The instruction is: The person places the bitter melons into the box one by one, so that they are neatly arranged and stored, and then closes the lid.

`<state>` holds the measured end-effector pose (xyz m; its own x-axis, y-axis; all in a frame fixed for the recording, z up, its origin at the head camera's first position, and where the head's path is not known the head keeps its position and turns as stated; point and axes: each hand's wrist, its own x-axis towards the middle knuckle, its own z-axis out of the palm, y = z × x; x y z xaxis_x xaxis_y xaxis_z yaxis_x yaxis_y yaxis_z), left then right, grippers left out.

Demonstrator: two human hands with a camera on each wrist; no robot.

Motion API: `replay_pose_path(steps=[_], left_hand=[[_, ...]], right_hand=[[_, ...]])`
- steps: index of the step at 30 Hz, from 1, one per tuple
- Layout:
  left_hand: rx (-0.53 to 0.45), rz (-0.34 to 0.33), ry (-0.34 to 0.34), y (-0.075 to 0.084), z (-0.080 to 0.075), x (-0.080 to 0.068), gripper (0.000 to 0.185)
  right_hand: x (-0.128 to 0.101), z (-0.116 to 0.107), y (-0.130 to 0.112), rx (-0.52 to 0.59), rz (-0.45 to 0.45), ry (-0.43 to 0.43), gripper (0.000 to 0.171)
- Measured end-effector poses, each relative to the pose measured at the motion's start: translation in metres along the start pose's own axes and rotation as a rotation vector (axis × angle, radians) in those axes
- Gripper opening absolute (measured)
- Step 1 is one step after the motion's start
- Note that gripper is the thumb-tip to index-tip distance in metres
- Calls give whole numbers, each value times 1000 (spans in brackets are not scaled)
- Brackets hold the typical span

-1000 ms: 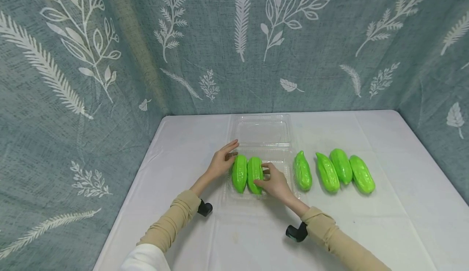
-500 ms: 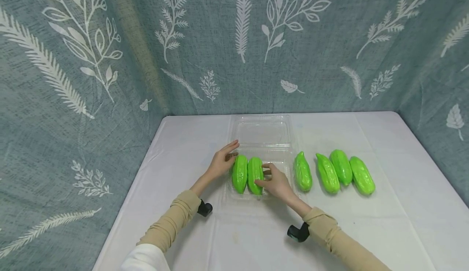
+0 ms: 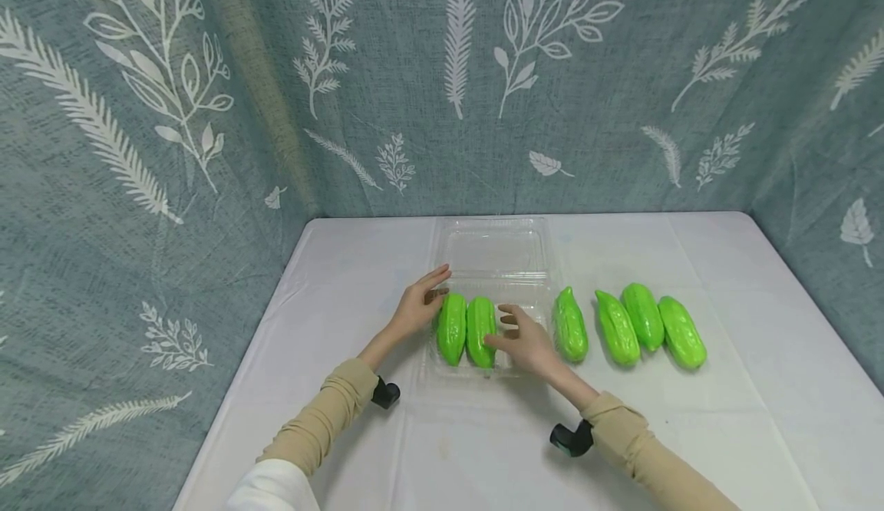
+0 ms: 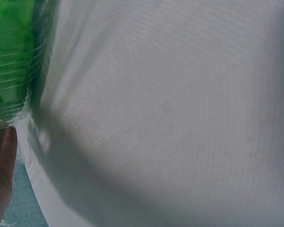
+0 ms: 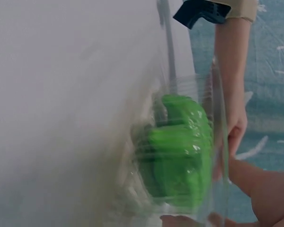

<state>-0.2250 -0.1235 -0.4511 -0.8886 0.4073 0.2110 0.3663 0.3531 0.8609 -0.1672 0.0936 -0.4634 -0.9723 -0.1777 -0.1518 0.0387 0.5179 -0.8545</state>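
Observation:
Two glossy green bitter gourds, the left one [image 3: 452, 330] and the right one [image 3: 480, 333], lie side by side in a clear plastic clamshell box [image 3: 528, 308]. My left hand [image 3: 414, 305] rests at the box's left edge, its fingers stretched forward beside the left gourd. In the left wrist view a fingertip [image 4: 11, 135] is close to the box's ribbed corner. My right hand [image 3: 528, 342] is over the box's right half, thumb and fingers spread apart. Its thumb tip overlaps the right gourd's edge; contact cannot be told.
The box's clear lid [image 3: 492, 244] lies open toward the back. One gourd [image 3: 570, 325] lies just right of the box. Farther right are three more gourds [image 3: 644, 318] close together. A patterned curtain [image 3: 483, 150] hangs behind the white-covered table [image 3: 760, 288].
My right hand has loosened from the right gourd and shifted slightly right, its fingers spreading. The left hand and the gourds stay where they were.

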Motion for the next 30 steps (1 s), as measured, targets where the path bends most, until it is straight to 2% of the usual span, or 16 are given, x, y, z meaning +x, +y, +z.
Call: replay_pose_path(steps=[8,16,21,30], left_hand=[[-3,4,1,-1,1,-1,44],[-3,-7,3,0,1,-2,45],[-5,-4,4,0,2,-3,45],[-4,1,7,0,3,-4,44]], right_hand=[[-1,-11,1,67,-26,-61,75],[-2,-18,4,74,-120,-88,76],[-4,-24,7,83,-167,-94,75],[-7,-32,8,98,-190,-86,74]])
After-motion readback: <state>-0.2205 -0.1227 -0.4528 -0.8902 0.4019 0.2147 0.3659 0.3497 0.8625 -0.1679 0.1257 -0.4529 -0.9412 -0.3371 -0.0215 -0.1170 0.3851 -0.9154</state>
